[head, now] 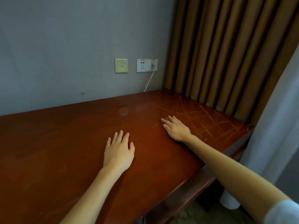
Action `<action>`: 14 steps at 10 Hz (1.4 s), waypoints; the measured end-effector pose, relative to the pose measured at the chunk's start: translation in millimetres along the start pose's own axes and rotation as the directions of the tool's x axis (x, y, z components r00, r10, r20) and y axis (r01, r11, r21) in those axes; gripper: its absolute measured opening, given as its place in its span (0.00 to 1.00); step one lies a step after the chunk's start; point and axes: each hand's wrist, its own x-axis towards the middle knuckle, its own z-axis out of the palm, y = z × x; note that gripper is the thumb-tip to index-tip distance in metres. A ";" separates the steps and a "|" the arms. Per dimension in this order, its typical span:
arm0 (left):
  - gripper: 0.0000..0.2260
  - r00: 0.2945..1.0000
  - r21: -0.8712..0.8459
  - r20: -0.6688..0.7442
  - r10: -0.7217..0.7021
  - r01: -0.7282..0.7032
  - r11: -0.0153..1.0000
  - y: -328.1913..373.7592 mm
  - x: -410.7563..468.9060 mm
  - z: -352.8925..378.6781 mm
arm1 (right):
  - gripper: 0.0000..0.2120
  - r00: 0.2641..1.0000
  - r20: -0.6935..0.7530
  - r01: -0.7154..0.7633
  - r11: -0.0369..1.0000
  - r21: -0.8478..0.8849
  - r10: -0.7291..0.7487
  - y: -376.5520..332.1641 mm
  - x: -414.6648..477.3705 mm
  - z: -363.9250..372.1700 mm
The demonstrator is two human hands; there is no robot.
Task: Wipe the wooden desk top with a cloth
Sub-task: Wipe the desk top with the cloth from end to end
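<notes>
Head view: the left hand (119, 151) lies palm down on the reddish wooden desk top (56, 143), near its middle, fingers straight and slightly spread, holding nothing. Farther off and to its right, the right hand (177, 129) presses a small dark cloth (167, 119) to the wood with fingers stretched flat; only a bit of cloth shows past the fingertips. Pale scratches (210, 122) cross the desk top's far right corner, beside a brown curtain (226, 54), and a white cable (149, 80) hangs from a wall socket (146, 65).

My wooden worktop (64, 151) is scratched. My left hand (119, 152) lies flat on it, my right hand (176, 127) on a dark cloth (167, 119).
</notes>
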 end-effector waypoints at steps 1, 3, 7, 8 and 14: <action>0.24 1.000 -0.017 0.005 -0.002 0.002 1.000 0.9 -1.3 -1.1 | 0.23 0.989 0.023 0.147 0.989 -0.033 -0.147 -42.8 -1.8 10.8; 0.24 1.000 -0.022 0.017 -0.002 0.003 1.000 0.9 -0.6 -2.3 | 0.21 0.898 0.040 0.439 0.899 0.007 -0.439 -24.7 -73.7 9.4; 0.24 1.000 -0.081 -0.021 0.001 -0.003 0.997 -1.3 -3.3 -4.2 | 0.24 0.997 0.038 -0.062 0.998 0.001 0.062 10.7 39.2 -7.1; 0.24 1.000 -0.095 -0.023 -0.003 0.001 0.995 -0.8 -4.0 -4.0 | 0.24 0.999 0.047 0.008 1.000 -0.020 -0.007 -28.4 55.9 3.5; 0.24 1.000 -0.095 -0.014 -0.003 0.002 0.995 0.9 -6.2 -7.7 | 0.23 1.000 0.019 -0.006 1.000 -0.025 0.006 28.4 23.1 -6.3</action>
